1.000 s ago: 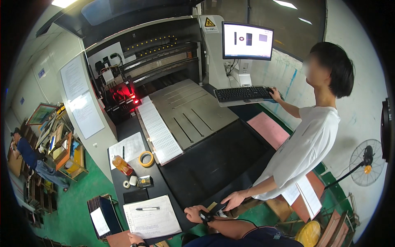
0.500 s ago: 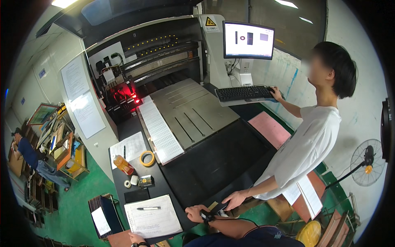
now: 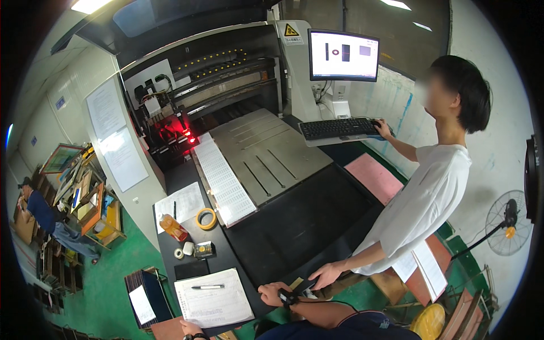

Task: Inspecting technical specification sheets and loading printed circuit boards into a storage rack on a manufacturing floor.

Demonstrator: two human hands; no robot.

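Observation:
My right hand (image 3: 272, 293) rests at the near edge of the machine's dark bed, its fingers curled in and nothing visible in them. A dark device is strapped at that wrist. At the lower edge, my left hand (image 3: 191, 327) is beside the near left corner of a stack of written sheets (image 3: 212, 309); its fingers show only in part, and a dark band is at the wrist. A pen (image 3: 208, 287) lies across the sheets. To the right of my right hand, a co-worker's hand (image 3: 327, 275) is at the bed's edge.
The machine has a slotted metal plate (image 3: 283, 150), a long printed strip (image 3: 224, 181) and red-lit heads (image 3: 188, 135). A bottle (image 3: 173, 228) and tape roll (image 3: 205, 219) stand on the side table. A co-worker in white (image 3: 425, 192) holds a mouse near a keyboard (image 3: 337, 129) and monitor (image 3: 344, 55).
The whole view has shifted slightly. My hands and the co-worker's hands keep their places; a distant person at the left has raised an arm toward the head.

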